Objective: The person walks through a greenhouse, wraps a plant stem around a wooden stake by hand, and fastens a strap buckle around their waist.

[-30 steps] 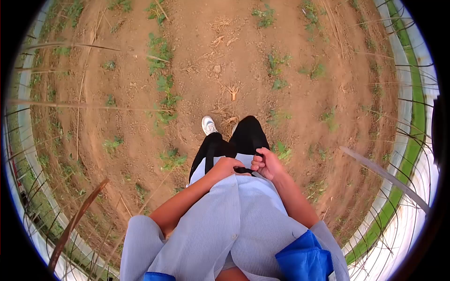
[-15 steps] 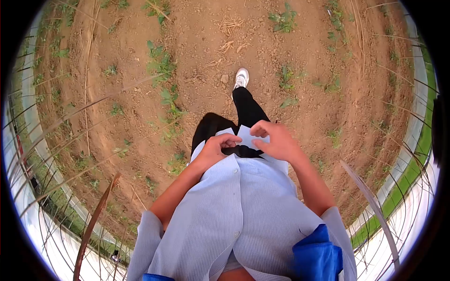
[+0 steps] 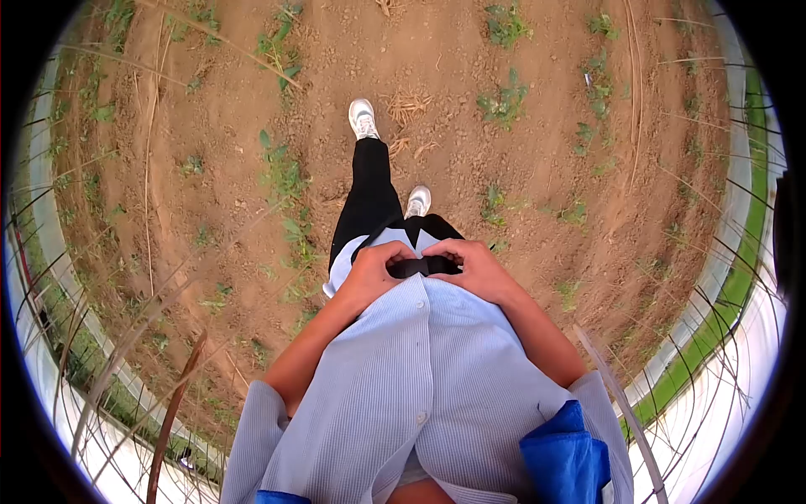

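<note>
A light blue striped shirt (image 3: 369, 361) covers my torso, its front edges parting over black trousers (image 3: 366, 189). At waist height my left hand (image 3: 379, 267) is curled, fingertips at one lower front edge of the shirt. Opposite it, my right hand (image 3: 472, 265) curls in the same way at the other edge, thumb and fingers bent together. The fingertips of both hands nearly meet. A black item (image 3: 420, 267) shows in the gap between the palms and the shirt; its kind is unclear.
Brown soil (image 3: 453, 151) spreads ahead with rows of low green plants (image 3: 504, 101) on both sides. Dry straw (image 3: 409, 107) lies near my forward white shoe (image 3: 363, 119). Blue cloth (image 3: 567, 454) hangs at my right chest. Thin dry stalks cross the view's edges.
My right hand has moved inward and closed toward the left at the shirt edge. My left leg has stepped forward, and the ground has shifted beneath me.
</note>
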### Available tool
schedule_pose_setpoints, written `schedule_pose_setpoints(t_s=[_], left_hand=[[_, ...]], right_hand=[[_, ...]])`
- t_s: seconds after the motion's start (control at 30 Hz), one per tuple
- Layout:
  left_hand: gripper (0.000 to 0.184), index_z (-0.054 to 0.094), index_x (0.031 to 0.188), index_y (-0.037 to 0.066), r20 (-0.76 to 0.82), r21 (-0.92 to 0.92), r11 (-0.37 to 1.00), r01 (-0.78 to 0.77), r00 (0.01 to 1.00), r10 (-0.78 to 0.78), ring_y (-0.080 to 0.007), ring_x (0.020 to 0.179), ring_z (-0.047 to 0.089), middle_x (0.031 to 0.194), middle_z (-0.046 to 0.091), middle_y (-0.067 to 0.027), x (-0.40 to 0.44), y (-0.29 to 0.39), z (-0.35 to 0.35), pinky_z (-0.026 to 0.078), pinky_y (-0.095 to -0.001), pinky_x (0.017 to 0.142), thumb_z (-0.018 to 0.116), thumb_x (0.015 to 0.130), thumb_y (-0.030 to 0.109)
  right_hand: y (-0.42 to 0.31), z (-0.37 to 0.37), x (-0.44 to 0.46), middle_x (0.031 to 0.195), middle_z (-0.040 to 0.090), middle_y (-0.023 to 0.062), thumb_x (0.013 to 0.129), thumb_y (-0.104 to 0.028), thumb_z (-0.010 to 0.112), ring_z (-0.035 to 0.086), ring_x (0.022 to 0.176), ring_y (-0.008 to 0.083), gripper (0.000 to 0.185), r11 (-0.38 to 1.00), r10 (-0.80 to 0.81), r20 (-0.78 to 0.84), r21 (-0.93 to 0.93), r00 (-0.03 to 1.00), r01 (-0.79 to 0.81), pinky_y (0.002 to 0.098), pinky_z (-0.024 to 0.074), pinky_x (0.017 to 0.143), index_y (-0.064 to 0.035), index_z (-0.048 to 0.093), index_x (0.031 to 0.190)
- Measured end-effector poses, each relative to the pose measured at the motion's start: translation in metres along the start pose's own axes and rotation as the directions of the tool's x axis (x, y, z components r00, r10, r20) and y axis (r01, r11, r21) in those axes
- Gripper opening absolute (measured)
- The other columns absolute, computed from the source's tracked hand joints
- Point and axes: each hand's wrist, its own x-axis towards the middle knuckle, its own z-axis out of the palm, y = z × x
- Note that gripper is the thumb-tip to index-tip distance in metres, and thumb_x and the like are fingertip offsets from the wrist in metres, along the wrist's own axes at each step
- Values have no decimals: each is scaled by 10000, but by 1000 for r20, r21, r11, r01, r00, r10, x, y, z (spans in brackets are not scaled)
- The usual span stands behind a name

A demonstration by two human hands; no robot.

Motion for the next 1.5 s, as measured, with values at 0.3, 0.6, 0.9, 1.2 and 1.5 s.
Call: schedule_pose_setpoints(t_s=[0.3,0.6,0.9,1.2,1.5], left_hand=[[333,665,1083,20,49,-27,971,-240,969,241,-120,838,614,904,656,-29,127,127,-136,516,-283,788,855,816,80],[438,680,1140,61,-70,-213,977,-25,998,10,-75,910,612,960,671,9,186,198,-195,505,-250,859,888,755,38],[367,530,828,83,-32,-709,695,119,979,-201,-139,644,496,720,498,-13,216,206,-255,444,-319,592,550,1083,346],[445,618,908,-16,96,604,796,-46,995,-15,-379,806,718,774,681,-221,218,246,-251,561,-480,739,544,1054,398],[818,451,1350,44,-105,348,927,-137,977,184,-323,868,681,894,634,-169,204,231,-216,557,-417,776,917,709,249]], right_hand=[[-108,-77,133,1061,737,82,820,-79,862,690,910,131,492,997,-57,-135,51,989,65,306,563,822,-26,685,1275],[-154,-165,188,1127,704,14,922,-86,797,624,953,63,476,910,110,-264,415,958,10,260,532,841,-16,638,1366],[-183,-201,219,883,540,-42,961,-204,744,463,741,82,507,837,145,-82,542,986,-78,240,402,616,-85,596,1432],[-224,-174,257,762,503,-63,1053,-316,646,323,576,21,274,880,298,47,374,953,-294,218,242,493,-56,690,1126],[-212,-138,275,919,688,25,911,-279,786,550,710,76,386,913,256,194,272,947,-302,244,425,646,1,734,1172]])
